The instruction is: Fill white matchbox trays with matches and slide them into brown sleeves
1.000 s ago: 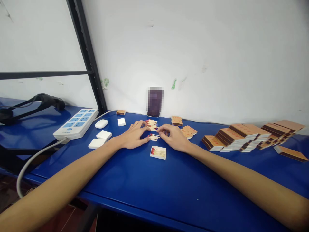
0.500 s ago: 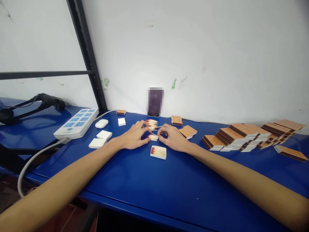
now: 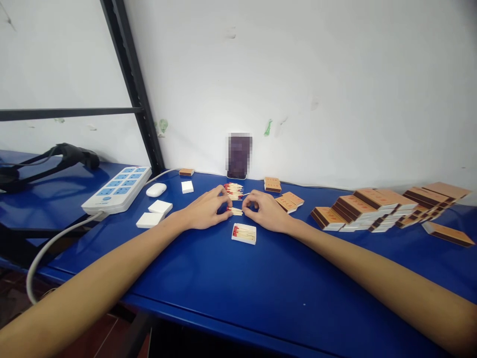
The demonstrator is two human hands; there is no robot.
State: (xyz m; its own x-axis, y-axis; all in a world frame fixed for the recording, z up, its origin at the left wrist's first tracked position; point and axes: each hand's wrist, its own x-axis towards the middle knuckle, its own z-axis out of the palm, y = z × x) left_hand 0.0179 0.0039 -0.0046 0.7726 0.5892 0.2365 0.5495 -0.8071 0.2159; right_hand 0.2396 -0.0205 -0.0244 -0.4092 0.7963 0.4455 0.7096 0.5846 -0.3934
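A small bunch of red-headed matches (image 3: 236, 212) lies crosswise between my two hands. My left hand (image 3: 208, 208) pinches its red-headed end between thumb and forefinger. At the bare wooden ends, the thumb and forefinger of my right hand (image 3: 265, 212) are closed together. Just behind the fingers lies a larger pile of matches (image 3: 233, 191) with red heads. Nearer to me than both hands, a white matchbox tray (image 3: 244, 233) holds several matches, heads to the left.
Stacked matchboxes (image 3: 367, 209) stand on the blue table (image 3: 231, 288) at right. More matchboxes (image 3: 273, 184) lie behind my right hand. At left are white trays (image 3: 149, 220), a white earbud case (image 3: 156, 190) and a power strip (image 3: 117, 188). A phone (image 3: 239, 155) leans against the wall.
The matches between my hands, slanted before, are now gathered level into a bunch. My fingertips have closed in on its two ends.
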